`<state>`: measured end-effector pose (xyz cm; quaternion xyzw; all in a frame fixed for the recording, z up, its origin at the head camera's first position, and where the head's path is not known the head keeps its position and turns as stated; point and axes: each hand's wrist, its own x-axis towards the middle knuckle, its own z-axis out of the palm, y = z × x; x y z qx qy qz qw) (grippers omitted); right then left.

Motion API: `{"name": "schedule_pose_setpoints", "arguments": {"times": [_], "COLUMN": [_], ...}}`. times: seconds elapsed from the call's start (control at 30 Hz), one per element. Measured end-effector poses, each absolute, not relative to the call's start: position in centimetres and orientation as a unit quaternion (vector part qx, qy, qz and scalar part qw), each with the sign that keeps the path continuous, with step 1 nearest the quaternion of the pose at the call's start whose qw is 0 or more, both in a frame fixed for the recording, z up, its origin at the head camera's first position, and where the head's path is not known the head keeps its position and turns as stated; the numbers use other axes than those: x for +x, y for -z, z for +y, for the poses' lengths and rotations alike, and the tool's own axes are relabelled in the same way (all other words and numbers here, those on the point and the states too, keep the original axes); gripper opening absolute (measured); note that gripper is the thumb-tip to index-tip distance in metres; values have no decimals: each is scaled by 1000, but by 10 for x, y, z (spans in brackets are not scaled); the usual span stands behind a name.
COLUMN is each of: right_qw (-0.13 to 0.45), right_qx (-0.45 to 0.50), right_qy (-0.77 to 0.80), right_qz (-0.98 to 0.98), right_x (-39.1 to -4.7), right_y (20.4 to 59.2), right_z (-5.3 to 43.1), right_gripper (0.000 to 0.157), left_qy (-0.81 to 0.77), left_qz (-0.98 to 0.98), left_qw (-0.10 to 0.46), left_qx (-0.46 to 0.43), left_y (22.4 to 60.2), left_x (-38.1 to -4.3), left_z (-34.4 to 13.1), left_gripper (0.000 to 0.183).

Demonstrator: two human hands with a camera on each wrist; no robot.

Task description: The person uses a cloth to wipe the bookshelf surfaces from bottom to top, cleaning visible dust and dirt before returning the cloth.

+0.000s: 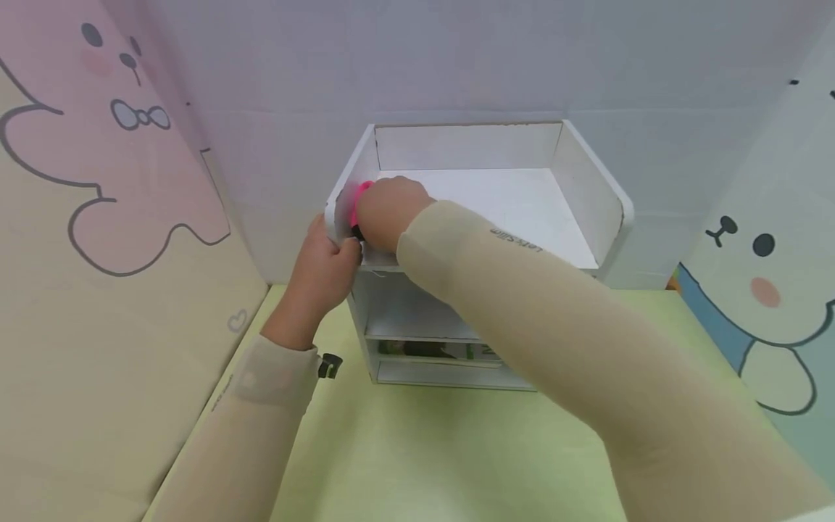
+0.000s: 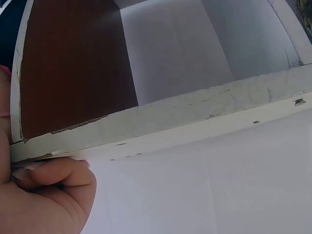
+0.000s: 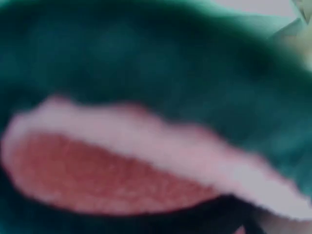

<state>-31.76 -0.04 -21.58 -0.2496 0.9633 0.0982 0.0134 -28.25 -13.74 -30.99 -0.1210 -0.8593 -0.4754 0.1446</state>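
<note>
Left hand: fingers pinching front-left corner of white shelf
Right hand: inside left edge, beside pink item; fingers hidden, cannot tell their state

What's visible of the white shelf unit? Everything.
The white shelf unit looks like painted board, edges chipped, one inner face dark brown in the left wrist view. Its top has raised sides and back, open front, with open-fronted compartments below, one holding a printed item. It stands upright on a pale green surface. The left hand grips its left side's front edge; the right hand, holding a pink item, is beside that side's inner face, contact hidden.
</note>
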Motion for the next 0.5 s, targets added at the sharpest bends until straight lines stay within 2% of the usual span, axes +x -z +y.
{"name": "schedule_pose_setpoints", "arguments": {"times": [0.2,0.5], "right_qw": [30,76], "right_qx": [-255,-187], "right_qy": [-103,-125], "right_qz": [961,971], "right_x": [-296,-301], "right_y": [205,205], "right_z": [15,54], "right_gripper": [22,23], "left_qy": [470,472], "left_qz": [-863,-866], "left_qw": [142,135], "left_qx": [-116,-93], "left_y": [311,311], "left_x": [-284,-285], "left_z": [-136,-132], "left_gripper": [48,63]}}
